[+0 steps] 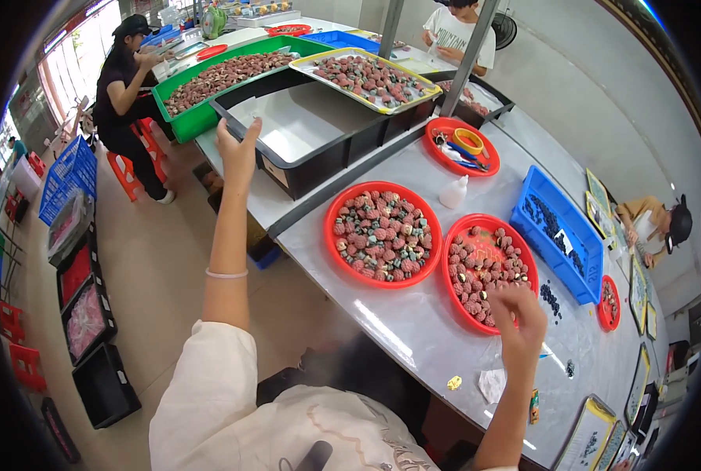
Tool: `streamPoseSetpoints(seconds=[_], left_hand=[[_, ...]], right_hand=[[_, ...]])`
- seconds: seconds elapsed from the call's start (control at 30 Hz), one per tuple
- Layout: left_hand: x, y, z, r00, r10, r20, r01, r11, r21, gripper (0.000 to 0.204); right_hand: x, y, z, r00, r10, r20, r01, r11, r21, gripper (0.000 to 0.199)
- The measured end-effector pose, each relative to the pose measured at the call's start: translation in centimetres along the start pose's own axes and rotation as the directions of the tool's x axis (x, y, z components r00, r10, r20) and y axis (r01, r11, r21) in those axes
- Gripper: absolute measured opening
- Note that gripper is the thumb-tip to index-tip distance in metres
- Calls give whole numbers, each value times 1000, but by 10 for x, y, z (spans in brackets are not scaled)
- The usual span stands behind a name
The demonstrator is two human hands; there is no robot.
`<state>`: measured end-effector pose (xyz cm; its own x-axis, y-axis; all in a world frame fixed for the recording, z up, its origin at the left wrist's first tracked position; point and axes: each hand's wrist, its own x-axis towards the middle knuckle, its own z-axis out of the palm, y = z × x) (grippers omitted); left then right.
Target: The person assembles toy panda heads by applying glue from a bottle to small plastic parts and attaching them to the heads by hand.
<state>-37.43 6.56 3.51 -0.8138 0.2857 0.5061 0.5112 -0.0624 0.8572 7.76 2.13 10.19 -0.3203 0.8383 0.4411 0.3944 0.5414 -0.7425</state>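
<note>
My left hand is raised at the near rim of a deep black crate, thumb and forefinger spread; I cannot tell whether it touches the rim. Bent over the right-hand red tray, my right hand has its fingers curled towards the thumb; whatever they hold is too small to make out. That tray carries pink-brown, bumpy berry-shaped pieces, some with pale tips. Beside it, another red tray is filled with similar pieces mixed with grey-green ones.
A yellow-rimmed tray lies across the crate, beside a green bin. A white squeeze bottle, a red tool tray and a blue basket stand beyond my trays. Crumpled tissue lies nearer. Other people sit around the table.
</note>
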Motion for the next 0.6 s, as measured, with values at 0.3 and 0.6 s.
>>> streamPoseSetpoints(seconds=[0.3, 0.6], left_hand=[[3, 9, 7, 925, -360, 121, 369, 777, -509, 82], [-1, 1, 10, 908, -411, 77, 394, 778, -490, 83]], right_hand=[[228, 15, 136, 951, -219, 217, 248, 961, -119, 30], [335, 71, 232, 874, 473, 115, -472, 766, 436, 22]])
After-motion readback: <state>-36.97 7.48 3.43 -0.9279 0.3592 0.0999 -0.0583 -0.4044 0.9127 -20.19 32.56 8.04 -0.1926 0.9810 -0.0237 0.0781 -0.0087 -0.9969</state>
